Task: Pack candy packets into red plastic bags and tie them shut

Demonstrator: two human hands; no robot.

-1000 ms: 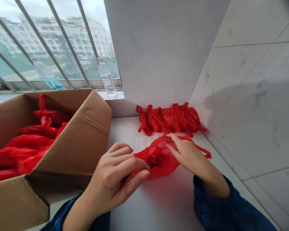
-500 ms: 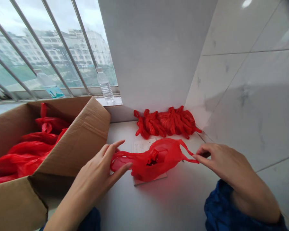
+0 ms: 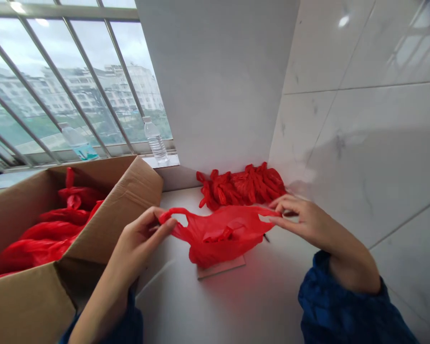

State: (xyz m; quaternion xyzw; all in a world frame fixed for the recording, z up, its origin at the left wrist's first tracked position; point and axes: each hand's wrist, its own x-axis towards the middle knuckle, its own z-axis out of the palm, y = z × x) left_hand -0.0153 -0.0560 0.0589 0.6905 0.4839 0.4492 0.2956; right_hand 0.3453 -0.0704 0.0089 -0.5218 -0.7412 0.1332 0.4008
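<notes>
A red plastic bag [image 3: 220,234] hangs stretched between my two hands, just above the white counter [image 3: 236,306]. My left hand [image 3: 143,236] pinches its left handle loop. My right hand [image 3: 303,220] pinches the right handle. Something small and red lies inside the bag. A pale card [image 3: 222,268] lies flat under the bag. Both my sleeves are dark blue.
A row of knotted red bags [image 3: 241,186] lies against the back wall. An open cardboard box [image 3: 129,210] with several red bags stands at the left. Two water bottles [image 3: 155,139] stand on the window sill behind bars. A tiled wall closes the right side.
My hands moved apart, took the bag's two handles and lifted it off the counter, pulling it taut. The view tilted up a little.
</notes>
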